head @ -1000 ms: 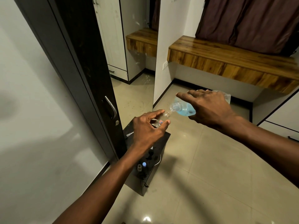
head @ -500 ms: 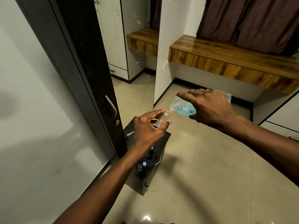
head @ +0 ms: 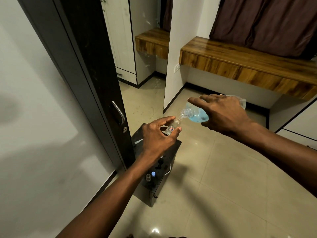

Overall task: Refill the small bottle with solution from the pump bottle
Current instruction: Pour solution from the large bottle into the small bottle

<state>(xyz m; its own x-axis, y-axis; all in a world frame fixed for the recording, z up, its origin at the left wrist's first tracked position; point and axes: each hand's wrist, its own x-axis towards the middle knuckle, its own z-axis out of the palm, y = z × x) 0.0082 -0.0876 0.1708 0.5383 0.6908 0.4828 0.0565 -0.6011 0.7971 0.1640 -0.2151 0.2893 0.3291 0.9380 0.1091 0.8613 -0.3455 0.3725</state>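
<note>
My right hand (head: 223, 114) grips a clear pump bottle (head: 195, 114) with its pump off, tipped leftward, blue solution pooled near its threaded neck. Its open mouth meets the top of a small clear bottle (head: 174, 126) with a red and blue label, which my left hand (head: 157, 136) holds between thumb and fingers, tilted toward the bigger one. Both bottles hover above a low black cabinet (head: 137, 136). My hands hide most of each bottle.
On the black cabinet's near end lie a small blue cap (head: 153, 173), a grey cap (head: 147, 176) and dark pieces. A dark wardrobe door with a metal handle (head: 118, 112) stands at left. A wooden shelf (head: 248, 66) runs along the far wall. Beige tiled floor lies to the right.
Almost nothing has shifted. Both hands hold the same pose, with the pump bottle staying tipped against the small bottle's mouth.
</note>
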